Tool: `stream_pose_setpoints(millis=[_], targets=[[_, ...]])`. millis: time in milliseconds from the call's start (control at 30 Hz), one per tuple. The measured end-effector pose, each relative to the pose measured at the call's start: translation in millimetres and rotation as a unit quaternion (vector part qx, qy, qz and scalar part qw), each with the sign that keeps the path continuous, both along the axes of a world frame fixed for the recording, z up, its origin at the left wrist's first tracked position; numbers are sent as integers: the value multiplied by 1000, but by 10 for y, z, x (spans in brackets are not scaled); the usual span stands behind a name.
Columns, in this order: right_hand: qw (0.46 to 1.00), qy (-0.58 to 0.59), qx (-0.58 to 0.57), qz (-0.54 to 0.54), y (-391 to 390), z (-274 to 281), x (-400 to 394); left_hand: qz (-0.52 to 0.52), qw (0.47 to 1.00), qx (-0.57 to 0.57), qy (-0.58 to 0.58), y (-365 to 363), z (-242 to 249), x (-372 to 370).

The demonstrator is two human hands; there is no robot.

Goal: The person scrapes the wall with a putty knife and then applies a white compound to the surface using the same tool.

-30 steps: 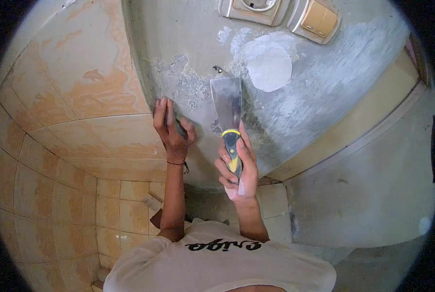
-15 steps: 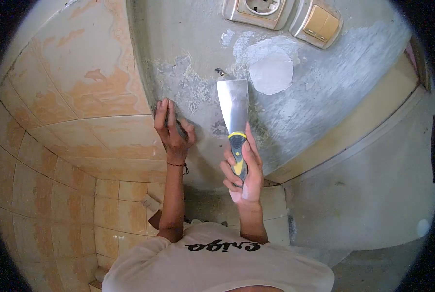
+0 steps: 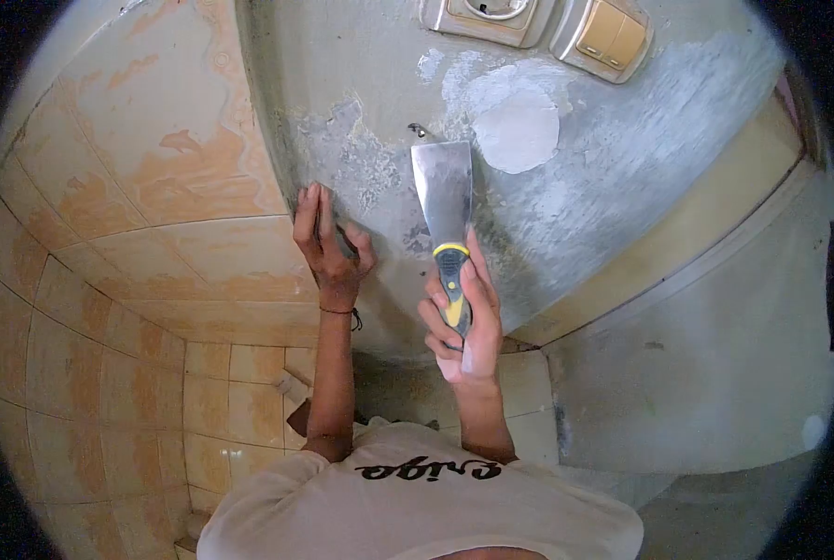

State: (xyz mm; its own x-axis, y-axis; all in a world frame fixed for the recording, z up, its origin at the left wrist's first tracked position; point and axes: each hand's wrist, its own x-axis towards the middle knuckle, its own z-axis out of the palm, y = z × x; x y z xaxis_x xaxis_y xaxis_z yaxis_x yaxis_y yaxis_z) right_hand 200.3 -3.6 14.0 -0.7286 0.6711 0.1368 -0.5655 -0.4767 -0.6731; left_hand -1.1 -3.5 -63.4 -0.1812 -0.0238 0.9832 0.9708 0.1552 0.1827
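A putty knife (image 3: 443, 191) with a broad metal blade and a grey-and-yellow handle is in my right hand (image 3: 473, 327). My fingers wrap round its handle, and the blade points up the wall, its edge just below a small dark hook-like fitting (image 3: 419, 131). To the left, my left hand (image 3: 335, 247) rests its fingertips on the grey wall (image 3: 328, 56) beside the tile edge, fingers bent and apart, holding nothing. Flaked, rough paint (image 3: 356, 154) lies above that hand. Right of the blade is a smooth white filler patch (image 3: 518, 133) with whitish smears around it.
A wall socket (image 3: 491, 14) and a double light switch (image 3: 613, 39) sit at the top. Orange-patterned tiles (image 3: 174, 177) cover the left wall. A cream frame strip (image 3: 706, 215) borders the grey wall on the right, with a grey panel (image 3: 678, 383) beyond it.
The view has shifted slightly, so the wall sits a little higher. The blade's shine has dulled as its angle alters a touch. Both hands keep nearly the same places.
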Motion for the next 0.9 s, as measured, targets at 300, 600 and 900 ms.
stream_pose_setpoints(millis=[300,600,900], targets=[[1000,-1,-3,-15,-15,-8,2,9,1000,0,-4,26,18,5],[1000,2,-6,-10,-2,-14,-21,4,1000,12,2,28,8,11],[1000,9,6,-12,-24,-7,-21,15,1000,2,1,6,24,21]])
